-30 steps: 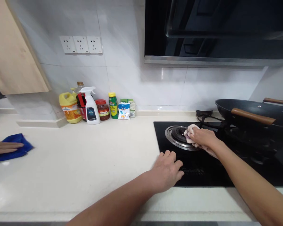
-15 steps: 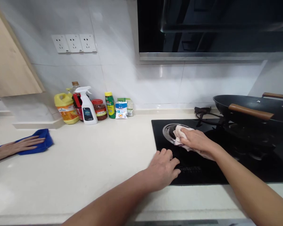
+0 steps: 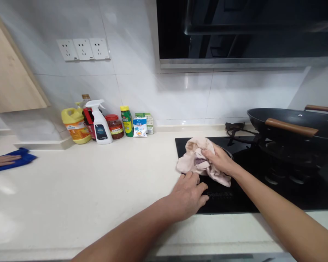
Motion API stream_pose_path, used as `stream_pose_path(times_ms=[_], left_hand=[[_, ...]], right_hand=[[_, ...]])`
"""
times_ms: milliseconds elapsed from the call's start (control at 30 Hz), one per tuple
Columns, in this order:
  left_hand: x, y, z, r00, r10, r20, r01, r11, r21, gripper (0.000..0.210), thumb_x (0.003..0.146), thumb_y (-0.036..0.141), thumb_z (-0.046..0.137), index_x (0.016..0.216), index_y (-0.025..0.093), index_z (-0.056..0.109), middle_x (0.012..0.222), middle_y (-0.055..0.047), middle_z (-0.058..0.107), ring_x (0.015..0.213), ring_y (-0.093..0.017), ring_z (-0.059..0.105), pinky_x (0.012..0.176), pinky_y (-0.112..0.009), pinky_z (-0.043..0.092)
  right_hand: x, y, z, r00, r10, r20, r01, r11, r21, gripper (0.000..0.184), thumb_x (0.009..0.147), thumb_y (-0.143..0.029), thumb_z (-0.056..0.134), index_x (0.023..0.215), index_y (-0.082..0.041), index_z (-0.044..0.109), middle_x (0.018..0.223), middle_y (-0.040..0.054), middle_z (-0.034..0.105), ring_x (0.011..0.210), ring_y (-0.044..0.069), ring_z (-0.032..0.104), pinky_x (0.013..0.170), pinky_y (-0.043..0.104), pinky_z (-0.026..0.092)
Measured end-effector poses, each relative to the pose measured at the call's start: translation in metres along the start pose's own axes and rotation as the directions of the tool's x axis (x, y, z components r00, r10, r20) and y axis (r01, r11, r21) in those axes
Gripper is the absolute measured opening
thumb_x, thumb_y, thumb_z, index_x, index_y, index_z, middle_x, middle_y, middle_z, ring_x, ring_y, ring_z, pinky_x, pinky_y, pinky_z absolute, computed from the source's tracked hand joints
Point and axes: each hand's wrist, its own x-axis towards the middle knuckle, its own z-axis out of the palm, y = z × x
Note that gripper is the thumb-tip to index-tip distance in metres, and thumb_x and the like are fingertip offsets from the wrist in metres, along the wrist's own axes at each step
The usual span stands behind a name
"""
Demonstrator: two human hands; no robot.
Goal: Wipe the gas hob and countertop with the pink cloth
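So the right arm reaches in from the near right, angled up and left across the stove, forearm pretty straight. The right hand has a bunched pale pink cloth pinched between thumb and fingers, and the cloth hangs over the burner on the left side of the stove, covering most of it. Can't really tell if it's touching the metal.

The left arm comes in from the near side, slanting right. The left hand sits palm down at the stove's left edge, fingers loosely curled and a bit spread, nothing in it, just nearer than the cloth.

Way over left, another person's hand lies flat on a blue cloth on the counter.
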Motion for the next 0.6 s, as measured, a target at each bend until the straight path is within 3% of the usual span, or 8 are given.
stream_pose_path(times_ms=[100, 200, 300, 433, 500, 567, 600], left_hand=[[0.0, 0.0, 0.0, 1.0, 0.013, -0.005, -0.013, 1.0, -0.004, 0.023, 0.097, 0.034, 0.059, 0.11, 0.018, 0.069, 0.101, -0.008, 0.056, 0.096, -0.023, 0.051, 0.088, -0.037, 0.045], [-0.001, 0.0, -0.002, 1.0, 0.016, 0.001, -0.016, 1.0, -0.015, 0.023, 0.097, 0.033, 0.057, 0.11, 0.018, 0.068, 0.101, -0.008, 0.055, 0.097, -0.023, 0.051, 0.085, -0.035, 0.045], [-0.001, 0.001, -0.004, 1.0, 0.002, 0.021, -0.002, 1.0, -0.011, 0.022, 0.098, 0.034, 0.057, 0.111, 0.019, 0.068, 0.101, -0.008, 0.055, 0.096, -0.023, 0.05, 0.082, -0.034, 0.045], [-0.002, 0.001, -0.004, 0.999, -0.001, 0.038, 0.001, 1.0, -0.001, 0.022, 0.098, 0.033, 0.057, 0.112, 0.02, 0.067, 0.1, -0.007, 0.054, 0.093, -0.022, 0.049, 0.082, -0.034, 0.045], [-0.002, 0.001, -0.003, 0.999, 0.005, 0.034, -0.005, 1.0, 0.001, 0.022, 0.098, 0.033, 0.056, 0.111, 0.019, 0.067, 0.101, -0.007, 0.054, 0.094, -0.022, 0.05, 0.082, -0.035, 0.045], [-0.003, 0.0, -0.002, 1.0, 0.006, 0.027, -0.006, 1.0, 0.002, 0.023, 0.098, 0.034, 0.056, 0.111, 0.019, 0.067, 0.101, -0.008, 0.055, 0.094, -0.022, 0.05, 0.083, -0.035, 0.045], [-0.003, 0.0, -0.001, 1.0, 0.006, 0.025, -0.006, 1.0, 0.001, 0.023, 0.098, 0.034, 0.056, 0.112, 0.019, 0.067, 0.101, -0.008, 0.055, 0.095, -0.023, 0.05, 0.083, -0.035, 0.045]], right_hand=[[0.004, 0.005, -0.012, 0.998, 0.044, -0.039, -0.046, 0.997, -0.058, 0.037, 0.089, -0.043, 0.051, 0.12, -0.024, 0.06, 0.117, 0.0035, 0.07, 0.105, 0.025, 0.063, 0.09, 0.034, 0.048], [0.006, 0.007, -0.028, 0.992, 0.107, -0.066, -0.122, 0.95, -0.288, 0.025, 0.087, -0.042, 0.05, 0.102, -0.025, 0.062, 0.098, 0.0028, 0.072, 0.091, 0.024, 0.064, 0.08, 0.032, 0.047], [0.008, 0.009, -0.042, 0.966, 0.157, -0.206, -0.235, 0.864, -0.444, 0.023, 0.087, -0.044, 0.048, 0.093, -0.025, 0.06, 0.087, 0.0044, 0.069, 0.084, 0.025, 0.062, 0.074, 0.032, 0.044], [0.007, 0.012, -0.053, 0.904, 0.15, -0.401, -0.341, 0.819, -0.461, 0.027, 0.088, -0.046, 0.046, 0.102, -0.026, 0.059, 0.088, 0.0057, 0.069, 0.085, 0.028, 0.063, 0.074, 0.034, 0.044], [0.005, 0.009, -0.053, 0.934, 0.138, -0.328, -0.281, 0.853, -0.441, 0.028, 0.089, -0.046, 0.048, 0.105, -0.027, 0.06, 0.089, 0.0037, 0.069, 0.083, 0.026, 0.063, 0.074, 0.033, 0.045], [0.001, 0.002, -0.051, 0.991, 0.111, -0.068, -0.13, 0.904, -0.408, 0.03, 0.089, -0.049, 0.051, 0.106, -0.028, 0.062, 0.094, 0.002, 0.07, 0.084, 0.024, 0.064, 0.074, 0.032, 0.047], [-0.001, -0.002, -0.048, 0.992, 0.08, 0.103, -0.035, 0.925, -0.377, 0.032, 0.089, -0.052, 0.052, 0.107, -0.028, 0.064, 0.098, 0.0016, 0.07, 0.088, 0.023, 0.064, 0.077, 0.032, 0.048]])
